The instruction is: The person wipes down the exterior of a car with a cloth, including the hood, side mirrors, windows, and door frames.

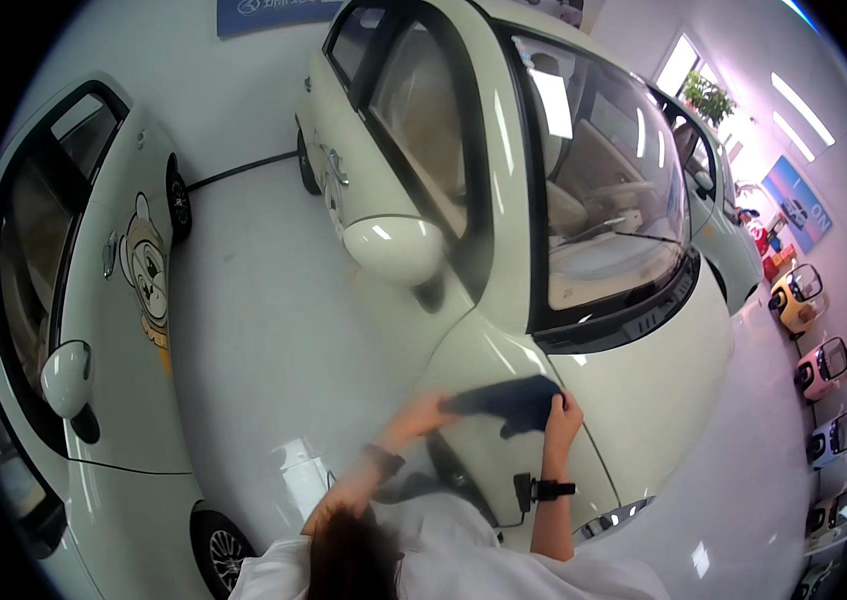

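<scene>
A dark blue cloth [509,401] is stretched between my two hands above the front fender of a cream-coloured small car [648,375]. My left hand [431,412], blurred, grips the cloth's left end. At the cloth's right end, my right hand [564,420] pinches it near the hood seam. Whether the cloth touches the paint I cannot tell. A black strap with a small device [543,490] is on my right wrist, and a dark band [384,461] is on my left. The rounded side mirror [395,249] sticks out beyond my left hand.
A pale car [119,405] with a cartoon animal decal stands at the left, its mirror [68,379] jutting into the aisle floor [266,300]. Another pale car [727,232] is parked behind on the right. Several miniature vehicles [822,367] line the right wall.
</scene>
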The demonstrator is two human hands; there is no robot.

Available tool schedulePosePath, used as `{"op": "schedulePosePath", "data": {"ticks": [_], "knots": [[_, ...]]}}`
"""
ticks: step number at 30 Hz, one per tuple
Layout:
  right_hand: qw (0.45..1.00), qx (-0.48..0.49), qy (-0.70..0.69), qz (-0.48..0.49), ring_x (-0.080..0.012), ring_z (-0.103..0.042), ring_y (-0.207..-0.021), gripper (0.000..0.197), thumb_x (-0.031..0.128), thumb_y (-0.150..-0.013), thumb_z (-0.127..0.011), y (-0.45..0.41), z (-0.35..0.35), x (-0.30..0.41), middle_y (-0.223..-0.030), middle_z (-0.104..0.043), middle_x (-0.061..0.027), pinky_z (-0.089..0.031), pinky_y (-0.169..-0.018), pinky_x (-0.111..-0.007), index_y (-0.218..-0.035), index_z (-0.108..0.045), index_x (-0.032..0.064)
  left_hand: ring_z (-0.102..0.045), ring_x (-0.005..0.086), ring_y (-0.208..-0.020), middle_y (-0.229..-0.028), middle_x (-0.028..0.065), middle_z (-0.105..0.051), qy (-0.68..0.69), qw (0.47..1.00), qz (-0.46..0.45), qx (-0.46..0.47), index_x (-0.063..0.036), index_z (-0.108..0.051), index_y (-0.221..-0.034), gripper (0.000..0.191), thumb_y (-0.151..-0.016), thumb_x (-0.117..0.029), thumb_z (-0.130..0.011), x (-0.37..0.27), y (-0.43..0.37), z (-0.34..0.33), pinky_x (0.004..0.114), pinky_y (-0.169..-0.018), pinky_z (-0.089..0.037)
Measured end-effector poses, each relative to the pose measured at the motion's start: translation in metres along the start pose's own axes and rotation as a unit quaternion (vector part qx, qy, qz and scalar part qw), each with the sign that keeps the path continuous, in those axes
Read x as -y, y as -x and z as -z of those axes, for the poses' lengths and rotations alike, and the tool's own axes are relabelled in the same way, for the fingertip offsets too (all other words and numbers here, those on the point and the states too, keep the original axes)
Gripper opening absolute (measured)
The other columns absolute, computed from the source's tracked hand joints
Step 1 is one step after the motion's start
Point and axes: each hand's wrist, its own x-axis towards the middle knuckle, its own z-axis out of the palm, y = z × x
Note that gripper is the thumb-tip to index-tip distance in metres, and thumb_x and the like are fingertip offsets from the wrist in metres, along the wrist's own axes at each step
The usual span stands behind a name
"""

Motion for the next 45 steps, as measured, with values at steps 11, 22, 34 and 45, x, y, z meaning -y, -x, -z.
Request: {"op": "schedulePosePath", "data": {"ticks": [11, 22, 34, 45], "knots": [[0.952, -0.021, -0.277, 0.127, -0.0172, -0.056, -0.112, 0.035, 0.001, -0.098, -0.050, -0.086, -0.255, 0.144, -0.120, -0.060, -0.0105, -0.042, -0.099, -0.029, -0.133, -0.049, -0.0009, -0.063, 0.0335, -0.088, -0.094, 0.0144, -0.066, -0.168, 0.925, -0.159, -0.301, -0.0064, -0.060, -0.107, 0.023, -0.088, -0.015, -0.070, -0.043, -0.056, 0.244, 0.036, -0.080, -0.049], [0.985, 0.118, -0.010, 0.129, -0.0374, -0.058, -0.112, 0.035, 0.028, -0.092, -0.061, -0.152, -0.356, 0.166, -0.121, -0.062, -0.0206, -0.047, -0.095, -0.039, -0.119, -0.066, 0.0060, -0.044, 0.0381, -0.130, -0.139, 0.0189, -0.048, -0.345, 0.862, -0.211, -0.305, -0.0006, -0.053, -0.126, 0.041, -0.089, -0.015, -0.063, -0.017, -0.183, 0.278, 0.050, -0.107, -0.035], [0.987, -0.109, 0.118, 0.033, -0.0388, -0.053, -0.110, 0.028, 0.017, -0.095, -0.055, -0.080, -0.376, 0.190, -0.119, -0.055, -0.0202, -0.042, -0.095, -0.042, -0.120, -0.062, 0.0049, -0.048, 0.0389, -0.131, -0.145, 0.0205, -0.047, -0.171, 0.919, -0.344, 0.085, -0.0006, -0.047, -0.140, 0.077, -0.073, -0.018, -0.080, -0.024, -0.237, 0.332, 0.042, -0.103, -0.045], [0.922, -0.186, 0.290, 0.179, -0.0420, -0.048, -0.109, 0.033, 0.013, -0.081, -0.069, 0.004, -0.433, 0.214, -0.117, -0.050, -0.0204, -0.039, -0.093, -0.048, -0.114, -0.067, 0.0109, -0.029, 0.0419, -0.142, -0.150, 0.0267, -0.034, 0.105, 0.918, -0.376, 0.064, -0.0010, -0.008, -0.153, 0.078, -0.091, -0.001, -0.055, 0.128, -0.200, 0.332, 0.051, -0.114, -0.030]]}}
